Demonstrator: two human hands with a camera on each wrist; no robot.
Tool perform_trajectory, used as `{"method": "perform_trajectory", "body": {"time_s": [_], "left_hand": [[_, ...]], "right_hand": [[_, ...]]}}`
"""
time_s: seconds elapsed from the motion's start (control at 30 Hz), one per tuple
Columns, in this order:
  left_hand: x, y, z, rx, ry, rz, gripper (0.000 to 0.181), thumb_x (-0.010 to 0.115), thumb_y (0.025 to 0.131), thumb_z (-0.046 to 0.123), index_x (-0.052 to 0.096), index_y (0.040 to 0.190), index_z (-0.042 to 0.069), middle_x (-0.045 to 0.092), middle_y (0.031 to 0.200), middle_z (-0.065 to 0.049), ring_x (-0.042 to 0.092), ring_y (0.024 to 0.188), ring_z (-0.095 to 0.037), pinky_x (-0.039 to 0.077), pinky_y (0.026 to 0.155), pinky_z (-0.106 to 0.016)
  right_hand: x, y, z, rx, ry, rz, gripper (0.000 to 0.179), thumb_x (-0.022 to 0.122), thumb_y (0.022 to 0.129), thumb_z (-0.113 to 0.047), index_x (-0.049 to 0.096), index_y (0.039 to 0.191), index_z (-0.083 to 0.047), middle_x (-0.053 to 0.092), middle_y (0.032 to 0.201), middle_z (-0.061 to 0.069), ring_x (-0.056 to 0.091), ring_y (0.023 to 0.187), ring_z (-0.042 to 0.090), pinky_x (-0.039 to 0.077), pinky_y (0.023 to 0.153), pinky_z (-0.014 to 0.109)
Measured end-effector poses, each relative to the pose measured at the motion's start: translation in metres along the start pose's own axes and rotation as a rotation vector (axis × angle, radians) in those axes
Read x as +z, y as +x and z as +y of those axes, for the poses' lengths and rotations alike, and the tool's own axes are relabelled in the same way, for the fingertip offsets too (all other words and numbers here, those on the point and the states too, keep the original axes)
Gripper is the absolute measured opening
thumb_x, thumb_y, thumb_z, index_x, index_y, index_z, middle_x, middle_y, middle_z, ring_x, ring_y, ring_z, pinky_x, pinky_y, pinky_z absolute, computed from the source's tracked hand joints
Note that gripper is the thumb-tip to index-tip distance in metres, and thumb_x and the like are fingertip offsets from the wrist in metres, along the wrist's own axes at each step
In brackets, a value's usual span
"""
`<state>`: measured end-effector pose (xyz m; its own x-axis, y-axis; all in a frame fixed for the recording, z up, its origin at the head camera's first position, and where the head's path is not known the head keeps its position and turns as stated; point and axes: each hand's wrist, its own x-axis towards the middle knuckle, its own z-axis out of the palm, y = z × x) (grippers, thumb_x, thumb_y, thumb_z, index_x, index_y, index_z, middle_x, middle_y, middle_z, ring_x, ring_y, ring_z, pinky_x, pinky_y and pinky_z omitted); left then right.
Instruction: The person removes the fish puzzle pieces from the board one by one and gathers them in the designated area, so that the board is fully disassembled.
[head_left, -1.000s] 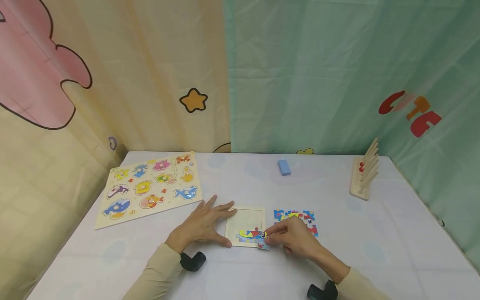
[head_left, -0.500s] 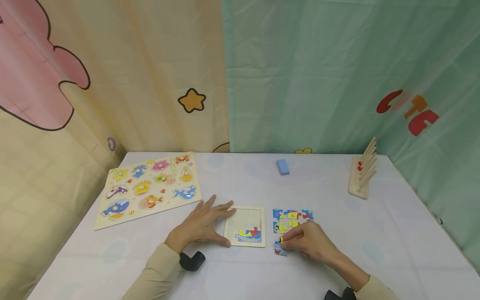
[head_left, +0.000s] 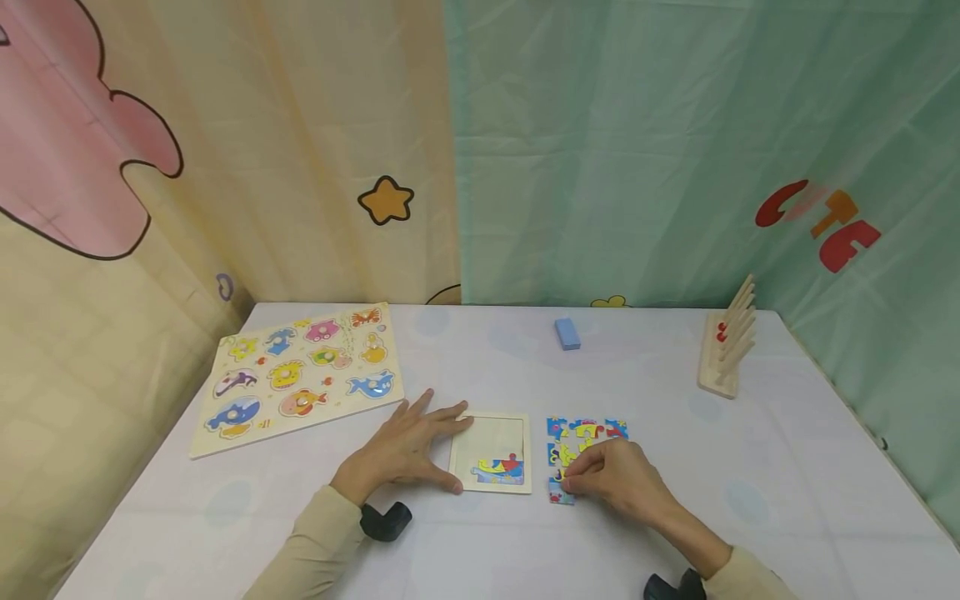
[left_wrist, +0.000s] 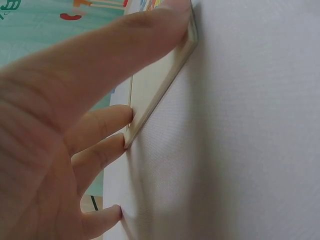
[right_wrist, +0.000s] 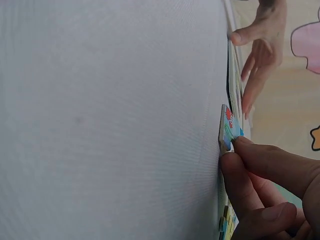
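My left hand [head_left: 405,442] has its fingers spread at the left side of a square wooden puzzle tray [head_left: 487,432]. In the left wrist view its thumb [left_wrist: 165,27] presses one corner of the tray and two fingertips touch the other end. Several joined jigsaw pieces [head_left: 498,473] in blue, yellow and red lie in the tray's lower right part. To the right of it, my right hand [head_left: 618,479] pinches a blue jigsaw piece [right_wrist: 229,126] with a red figure between thumb and index finger. That piece is close beside several loose jigsaw pieces [head_left: 587,430], partly hidden by the hand.
A large animal peg puzzle board [head_left: 303,375] lies at the back left. Farther back is a blue block [head_left: 567,334]. A wooden stand with upright pegs [head_left: 726,354] is at the back right. Curtains hang behind the white-covered table [head_left: 450,558].
My right hand has moved the pinched jigsaw piece from the tray's lower right corner rightward to the loose pieces, then slightly away from me. The left hand stays at the tray.
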<state>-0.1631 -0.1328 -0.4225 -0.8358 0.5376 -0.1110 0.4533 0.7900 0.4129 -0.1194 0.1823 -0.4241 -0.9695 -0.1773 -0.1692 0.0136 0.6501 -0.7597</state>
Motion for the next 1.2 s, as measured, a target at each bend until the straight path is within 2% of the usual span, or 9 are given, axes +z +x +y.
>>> {"method": "perform_trajectory", "body": {"time_s": [0.27,1.0,1.2], "left_hand": [[-0.0009,-0.0005,0.0006,0.0,-0.005,-0.001,0.09,0.087,0.063,0.055,0.056,0.141,0.021,0.039,0.155,0.005,0.012,0.147,-0.044,0.009,0.114,-0.068],[-0.0001,-0.0003,-0.0005,0.001,-0.007,0.0,0.089,0.086,0.064,0.056,0.056,0.141,0.022,0.039,0.155,0.005,0.012,0.147,-0.044,0.01,0.114,-0.067],[0.0002,0.0001,-0.0006,-0.001,-0.002,-0.001,0.089,0.086,0.064,0.056,0.056,0.141,0.022,0.039,0.155,0.006,0.012,0.147,-0.044,0.01,0.114,-0.067]], "right_hand": [[0.001,-0.0013,-0.0039,0.034,-0.073,0.034,0.015,0.088,0.07,-0.024,0.073,0.07,-0.02,0.066,0.063,-0.01,0.057,0.066,0.009,0.043,0.057,0.027],[0.0027,-0.0019,-0.0022,0.015,-0.055,0.03,0.014,0.086,0.072,-0.022,0.073,0.073,-0.019,0.065,0.063,-0.01,0.057,0.064,0.01,0.042,0.054,0.026],[0.0019,-0.0004,-0.0035,0.014,-0.071,0.064,0.011,0.082,0.075,-0.022,0.071,0.072,-0.023,0.06,0.057,-0.009,0.053,0.059,0.01,0.037,0.052,0.024]]}}
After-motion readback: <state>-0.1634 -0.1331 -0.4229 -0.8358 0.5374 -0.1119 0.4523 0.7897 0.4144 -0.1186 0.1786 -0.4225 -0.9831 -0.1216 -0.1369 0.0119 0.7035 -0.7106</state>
